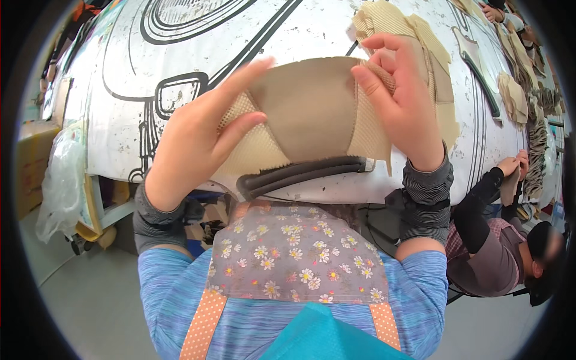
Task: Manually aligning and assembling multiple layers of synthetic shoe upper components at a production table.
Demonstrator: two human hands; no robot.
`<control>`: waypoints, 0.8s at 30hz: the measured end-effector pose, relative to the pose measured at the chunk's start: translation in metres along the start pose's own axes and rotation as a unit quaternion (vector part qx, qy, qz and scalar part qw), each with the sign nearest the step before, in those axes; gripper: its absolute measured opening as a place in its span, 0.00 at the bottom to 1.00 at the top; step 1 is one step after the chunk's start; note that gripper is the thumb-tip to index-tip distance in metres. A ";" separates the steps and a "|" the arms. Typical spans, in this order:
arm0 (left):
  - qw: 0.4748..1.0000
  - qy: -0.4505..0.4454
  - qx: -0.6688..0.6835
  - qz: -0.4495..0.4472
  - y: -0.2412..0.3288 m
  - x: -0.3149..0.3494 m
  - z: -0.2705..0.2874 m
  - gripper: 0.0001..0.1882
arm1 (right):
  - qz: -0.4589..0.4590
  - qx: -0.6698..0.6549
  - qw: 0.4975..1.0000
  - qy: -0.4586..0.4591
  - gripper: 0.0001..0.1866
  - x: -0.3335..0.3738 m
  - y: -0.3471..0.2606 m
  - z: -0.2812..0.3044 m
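Note:
A sewn fabric panel (309,108), brown in the middle with beige mesh on both sides, lies in front of me near the table's front edge. My left hand (201,132) is over its left mesh side, the thumb resting on the mesh and the fingers stretched out along the upper corner, slightly blurred. With thumb and fingers, my right hand (405,99) pinches the bunched mesh at the upper right corner. Just below the panel lies a dark curved padded strip (306,174). Beyond my right hand is a pile of beige mesh and brown fabric pieces (384,18), partly hidden by it.
The white table cover (228,42) bears black line drawings. A pale and black curved tool or part (480,75) lies to the right. Another person (489,252) works at the right, near stacked fabric pieces (513,99). A clear plastic bag (63,186) hangs at the left.

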State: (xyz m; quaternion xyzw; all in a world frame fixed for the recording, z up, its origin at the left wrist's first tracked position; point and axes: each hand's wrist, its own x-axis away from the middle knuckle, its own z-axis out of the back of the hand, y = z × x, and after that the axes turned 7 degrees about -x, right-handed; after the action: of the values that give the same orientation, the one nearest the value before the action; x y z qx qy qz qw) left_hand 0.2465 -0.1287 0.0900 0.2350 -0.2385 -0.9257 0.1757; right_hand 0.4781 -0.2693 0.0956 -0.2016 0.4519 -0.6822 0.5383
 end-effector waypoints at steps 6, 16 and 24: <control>0.928 -0.260 -0.262 -0.050 0.013 0.000 0.015 0.24 | 0.123 0.162 0.969 -0.138 0.07 0.008 0.010 -0.018; 0.907 -0.334 -0.242 -0.084 -0.006 0.003 0.000 0.26 | 0.073 0.230 0.936 -0.257 0.14 0.007 0.014 -0.033; 0.909 -0.318 -0.254 -0.085 -0.008 0.002 -0.007 0.28 | 0.061 0.262 0.929 -0.255 0.19 0.002 0.011 -0.039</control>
State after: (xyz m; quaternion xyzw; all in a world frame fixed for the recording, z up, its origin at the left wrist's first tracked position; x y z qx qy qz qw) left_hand 0.2471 -0.1256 0.0801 -0.1050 -0.0178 -0.9922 0.0646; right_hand 0.4543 -0.2556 0.0663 -0.1928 0.1161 -0.6678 0.7094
